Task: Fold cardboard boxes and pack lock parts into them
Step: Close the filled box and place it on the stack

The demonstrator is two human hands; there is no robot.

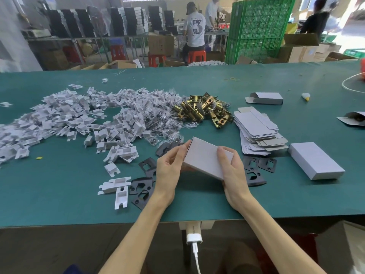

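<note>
I hold a small white cardboard box (203, 156) just above the green table (59, 198), tilted, near the front edge. My left hand (168, 167) grips its left end with fingers curled around the edge. My right hand (231, 167) grips its right side, thumb on top. A stack of flat unfolded boxes (256, 131) lies to the right. A closed box (316, 161) rests further right. Brass latch parts (205, 109) are heaped behind. Black strike plates (142, 188) lie around my hands.
A wide heap of white plastic inserts (79, 119) and small bagged parts (164, 119) covers the left of the table. An open-ended box (265, 98) lies at the back right. People work at benches behind, beside a green crate stack (258, 30).
</note>
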